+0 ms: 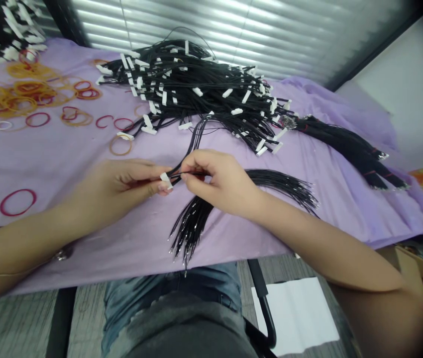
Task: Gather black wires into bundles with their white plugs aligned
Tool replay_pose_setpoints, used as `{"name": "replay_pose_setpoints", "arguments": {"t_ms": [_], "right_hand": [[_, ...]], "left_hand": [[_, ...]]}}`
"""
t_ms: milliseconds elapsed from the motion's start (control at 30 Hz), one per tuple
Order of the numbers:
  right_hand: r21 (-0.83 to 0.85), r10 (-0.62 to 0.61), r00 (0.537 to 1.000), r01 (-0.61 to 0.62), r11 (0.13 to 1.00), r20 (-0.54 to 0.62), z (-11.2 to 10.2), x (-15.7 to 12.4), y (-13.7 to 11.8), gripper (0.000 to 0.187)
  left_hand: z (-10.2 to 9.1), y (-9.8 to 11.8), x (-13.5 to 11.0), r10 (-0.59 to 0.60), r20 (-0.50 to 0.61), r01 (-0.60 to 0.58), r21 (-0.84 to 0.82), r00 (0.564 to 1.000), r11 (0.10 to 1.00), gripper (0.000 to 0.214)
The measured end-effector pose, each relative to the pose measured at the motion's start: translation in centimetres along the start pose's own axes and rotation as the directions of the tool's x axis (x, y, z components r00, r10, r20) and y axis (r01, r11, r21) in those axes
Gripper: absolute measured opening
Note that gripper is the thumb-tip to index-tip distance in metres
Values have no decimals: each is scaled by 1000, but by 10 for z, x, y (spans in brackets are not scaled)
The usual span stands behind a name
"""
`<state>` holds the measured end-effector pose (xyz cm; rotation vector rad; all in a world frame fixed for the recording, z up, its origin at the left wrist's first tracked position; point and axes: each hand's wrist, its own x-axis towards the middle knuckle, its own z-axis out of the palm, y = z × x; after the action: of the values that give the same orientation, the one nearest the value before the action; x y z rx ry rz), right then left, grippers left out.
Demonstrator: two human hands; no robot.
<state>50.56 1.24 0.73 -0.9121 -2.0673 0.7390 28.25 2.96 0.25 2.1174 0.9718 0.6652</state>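
Note:
My left hand (129,186) pinches a small white connector (165,180) at the end of a thin black wire. My right hand (219,181) is closed on the same black wires just right of the connector. Below my hands a bundle of black wires (191,223) with bare metal tips fans out toward the table's front edge. A second sheaf of black wires (286,184) lies to the right of my right hand.
A big heap of black wires with white connectors (196,92) lies at the back centre. A tied bundle (349,146) lies at the right. Several rubber bands (17,201) are scattered at the left on the purple cloth (65,149). White paper (293,313) lies on the floor.

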Motion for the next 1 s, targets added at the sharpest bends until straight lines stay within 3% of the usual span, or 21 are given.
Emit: {"name": "replay_pose_setpoints", "arguments": {"t_ms": [267,533,1000], "right_hand": [[-16,-7,1000,7,1000,6,0,-1,7,11],[-71,45,999,-44,997,23,1,0,2,17],[-125,-124,991,117,985,-51,9,-3,5,20]], "left_hand": [[0,-1,0,106,-8,-104,126,994,987,24],[-2,-1,2,91,34,-93,53,995,994,23],[0,3,3,118,15,-118,27,993,993,23]]}}
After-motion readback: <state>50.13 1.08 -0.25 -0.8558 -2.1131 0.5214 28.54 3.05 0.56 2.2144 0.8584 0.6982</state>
